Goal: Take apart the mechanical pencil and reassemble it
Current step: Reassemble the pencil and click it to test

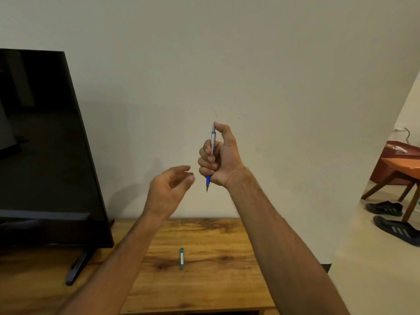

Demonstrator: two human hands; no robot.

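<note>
above the table (204,280) | right hand (218,160) fisted round upright mechanical pencil (213,142) | left hand (169,189) half-open, empty

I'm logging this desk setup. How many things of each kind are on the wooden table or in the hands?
Mechanical pencil, held upright in the right hand: 1
Green lead case, lying on the wooden table: 1
Black screen, standing on the table: 1
Left hand holds nothing: 0
Total: 3
</note>
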